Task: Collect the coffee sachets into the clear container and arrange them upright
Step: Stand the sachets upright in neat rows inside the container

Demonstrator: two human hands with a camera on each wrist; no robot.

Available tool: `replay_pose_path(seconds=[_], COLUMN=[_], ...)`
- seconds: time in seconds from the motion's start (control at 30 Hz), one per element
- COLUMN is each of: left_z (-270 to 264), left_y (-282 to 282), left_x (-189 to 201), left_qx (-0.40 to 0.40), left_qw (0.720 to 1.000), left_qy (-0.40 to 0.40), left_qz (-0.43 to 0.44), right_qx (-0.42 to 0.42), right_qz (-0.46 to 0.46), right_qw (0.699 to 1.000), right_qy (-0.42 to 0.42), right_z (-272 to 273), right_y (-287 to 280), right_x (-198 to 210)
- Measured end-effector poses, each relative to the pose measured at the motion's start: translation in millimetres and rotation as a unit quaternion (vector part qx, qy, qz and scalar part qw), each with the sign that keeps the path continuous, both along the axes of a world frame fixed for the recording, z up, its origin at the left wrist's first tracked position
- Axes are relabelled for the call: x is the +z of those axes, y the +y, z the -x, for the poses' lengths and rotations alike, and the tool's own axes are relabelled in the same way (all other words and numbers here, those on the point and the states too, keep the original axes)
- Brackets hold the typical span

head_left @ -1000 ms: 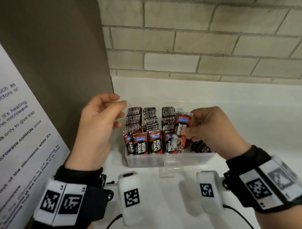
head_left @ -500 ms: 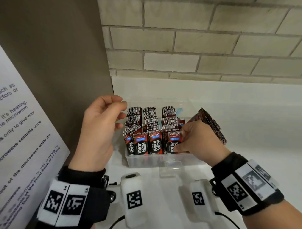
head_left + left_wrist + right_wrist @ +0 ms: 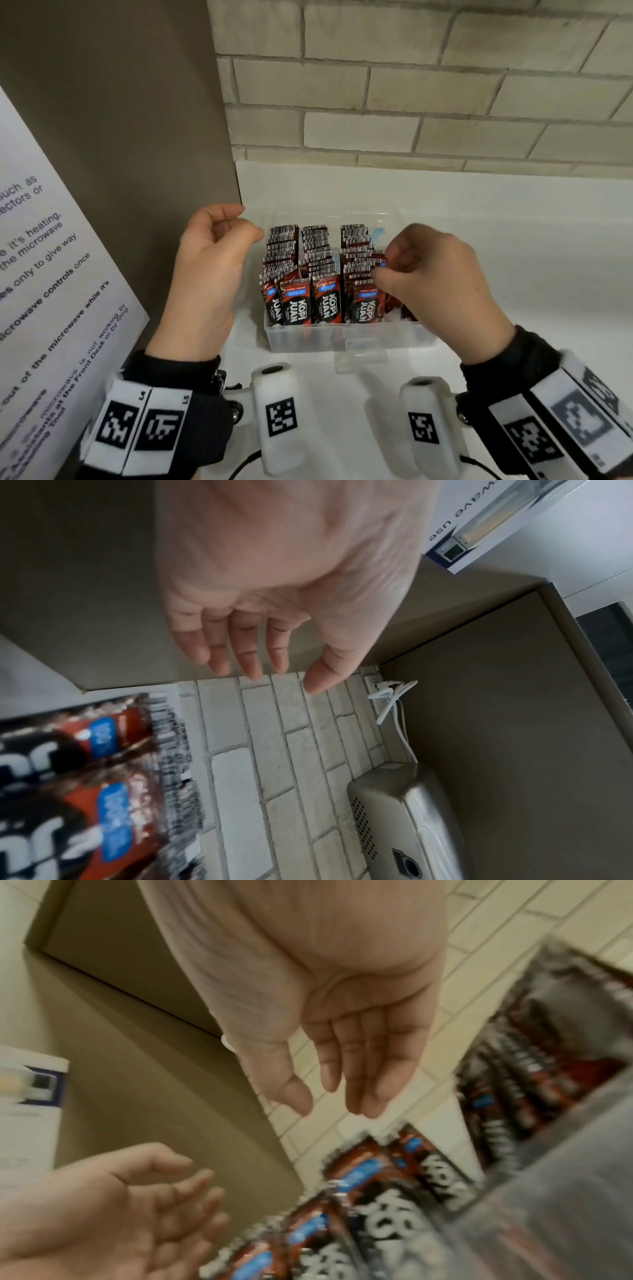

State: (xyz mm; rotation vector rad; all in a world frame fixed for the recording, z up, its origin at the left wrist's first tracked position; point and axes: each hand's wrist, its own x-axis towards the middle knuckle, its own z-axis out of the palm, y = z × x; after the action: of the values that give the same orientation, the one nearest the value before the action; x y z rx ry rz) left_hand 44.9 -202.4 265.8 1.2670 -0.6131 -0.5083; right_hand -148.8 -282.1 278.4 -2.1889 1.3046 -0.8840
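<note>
Beside container (image 3: pixel 349 339) rims, hands (image 3: pixel 209 270) hover

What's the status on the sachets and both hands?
Left hand idle, holding nothing. Right hand over sachets, grip unclear. Sachets upright in clear container. Nothing blocking.

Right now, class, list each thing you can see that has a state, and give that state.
clear container: open, lidless, nearly full.
coffee sachets: standing upright in rows inside it.
left hand: loosely curled beside the container, holding nothing.
right hand: over the container's right end; its grip cannot be told.
</note>
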Motion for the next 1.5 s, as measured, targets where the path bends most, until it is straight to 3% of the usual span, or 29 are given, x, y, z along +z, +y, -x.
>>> replay_pose_path(seconds=[0.1,0.23,0.33,0.47,0.63,0.97,1.3,1.37,1.5], left_z=[2,13,18,13,12,7,-1,0,-2], left_y=[1,3,7,9,9,13,10,9,9], left_x=[-12,-31,-42,-43,-33,-21,-5,-6,-18], left_qx=[-0.008,-0.095,-0.143,-0.062,-0.015,-0.042,-0.114,-0.108,-0.089], left_qw=[0.999,0.991,0.984,0.953,0.924,0.892,0.858,0.861,0.896], left_qy=[0.010,0.001,-0.057,-0.246,-0.343,-0.383,-0.413,-0.410,-0.358], left_qz=[-0.042,-0.091,-0.092,-0.165,-0.168,-0.236,-0.283,-0.282,-0.246], right_qx=[0.066,0.176,0.188,0.186,0.187,0.194,0.240,0.250,0.255], right_qz=[-0.063,-0.261,-0.338,-0.316,-0.293,-0.259,-0.346,-0.368,-0.384], right_qw=[0.992,0.949,0.922,0.930,0.937,0.946,0.907,0.895,0.886], right_qy=[-0.089,-0.027,-0.026,-0.027,-0.025,-0.016,0.031,0.032,0.048], right_z=[-14,-35,-43,-44,-41,-38,-47,-48,-51], right_y=[23,45,47,45,42,43,48,49,49], right_x=[11,-6,-18,-23,-24,-20,-20,-17,-19])
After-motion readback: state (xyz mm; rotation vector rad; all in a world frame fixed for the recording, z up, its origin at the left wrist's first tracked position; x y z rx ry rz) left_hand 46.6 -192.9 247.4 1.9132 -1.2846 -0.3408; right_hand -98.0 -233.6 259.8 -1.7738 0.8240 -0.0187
